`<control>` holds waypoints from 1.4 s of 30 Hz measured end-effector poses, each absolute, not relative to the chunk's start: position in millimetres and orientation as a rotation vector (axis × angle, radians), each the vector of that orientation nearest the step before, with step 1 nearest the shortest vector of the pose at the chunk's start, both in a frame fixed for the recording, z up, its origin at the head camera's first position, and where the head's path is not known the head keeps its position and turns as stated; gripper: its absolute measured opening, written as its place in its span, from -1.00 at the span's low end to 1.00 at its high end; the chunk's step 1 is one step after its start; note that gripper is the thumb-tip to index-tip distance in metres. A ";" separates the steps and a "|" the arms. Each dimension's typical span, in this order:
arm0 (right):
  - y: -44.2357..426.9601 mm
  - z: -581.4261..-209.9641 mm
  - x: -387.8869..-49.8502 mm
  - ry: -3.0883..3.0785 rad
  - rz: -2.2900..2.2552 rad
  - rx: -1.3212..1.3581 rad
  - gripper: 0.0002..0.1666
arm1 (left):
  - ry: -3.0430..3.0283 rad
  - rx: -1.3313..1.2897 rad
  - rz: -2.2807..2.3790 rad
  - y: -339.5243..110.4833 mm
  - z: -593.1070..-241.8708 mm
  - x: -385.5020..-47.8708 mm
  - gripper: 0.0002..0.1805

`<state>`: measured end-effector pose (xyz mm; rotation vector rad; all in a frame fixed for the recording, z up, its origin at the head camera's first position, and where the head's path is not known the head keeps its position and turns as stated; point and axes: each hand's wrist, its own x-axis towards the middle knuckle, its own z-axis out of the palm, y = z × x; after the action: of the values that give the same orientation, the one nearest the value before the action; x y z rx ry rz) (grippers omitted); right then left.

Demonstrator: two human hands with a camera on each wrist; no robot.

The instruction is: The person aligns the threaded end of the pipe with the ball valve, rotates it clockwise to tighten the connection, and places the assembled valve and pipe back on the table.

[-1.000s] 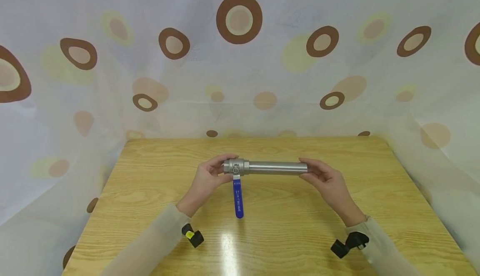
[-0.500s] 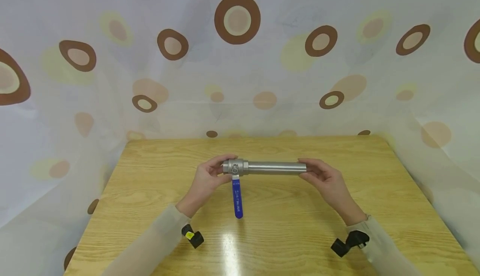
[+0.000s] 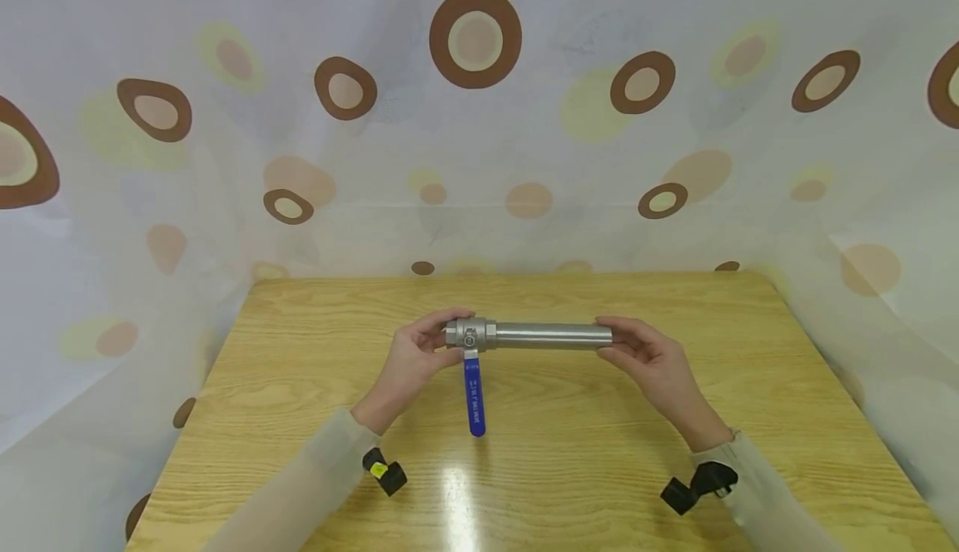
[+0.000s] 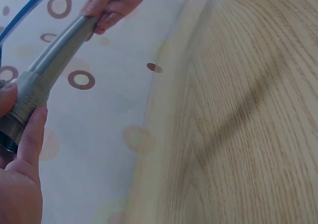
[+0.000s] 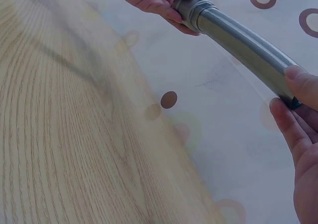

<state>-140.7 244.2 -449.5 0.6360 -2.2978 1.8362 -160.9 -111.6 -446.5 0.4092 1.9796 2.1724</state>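
Observation:
A metal ball valve [image 3: 470, 334] with a blue lever handle [image 3: 475, 395] is joined at its right end to a straight steel pipe [image 3: 554, 335]. Both are held level above the table, the handle pointing toward the person. My left hand [image 3: 408, 365] grips the valve body at its left end between thumb and fingers. At the pipe's far right end, my right hand [image 3: 659, 369] pinches it with thumb and fingertips. In the left wrist view the valve's open threaded end [image 4: 9, 138] shows near the left fingers. The joint between valve and pipe shows no visible gap.
The wood-grain table [image 3: 569, 469] lies below, carrying the shadow [image 4: 238, 119] of the held piece. A white curtain with brown and yellow spots [image 3: 524, 244] encloses the back and both sides. Small black devices [image 3: 390, 473] are strapped at both wrists.

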 end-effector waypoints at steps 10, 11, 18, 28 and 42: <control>243.0 -451.5 -140.5 -2.291 1.841 0.640 -0.51 | 1.983 0.410 2.158 -113.1 -447.2 -160.7 -0.41; 242.8 -452.0 -140.6 -2.288 1.845 0.647 -0.51 | 1.983 0.408 2.158 -113.4 -447.3 -160.5 -0.41; 240.7 -454.5 -142.3 -2.277 1.873 0.653 -0.52 | 1.979 0.402 2.158 -115.9 -450.2 -160.5 -0.41; 240.4 -455.6 -143.2 -2.338 1.808 0.622 -0.52 | 2.031 0.411 2.111 -118.1 -454.5 -162.9 -0.42; 241.6 -462.4 -145.9 -2.370 1.775 0.637 -0.54 | 1.989 0.392 2.088 -121.9 -460.4 -166.9 -0.42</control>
<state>-145.9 241.6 -462.4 0.6374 -2.3700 1.7751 -166.9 -121.9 -460.4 0.3920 1.9885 2.0881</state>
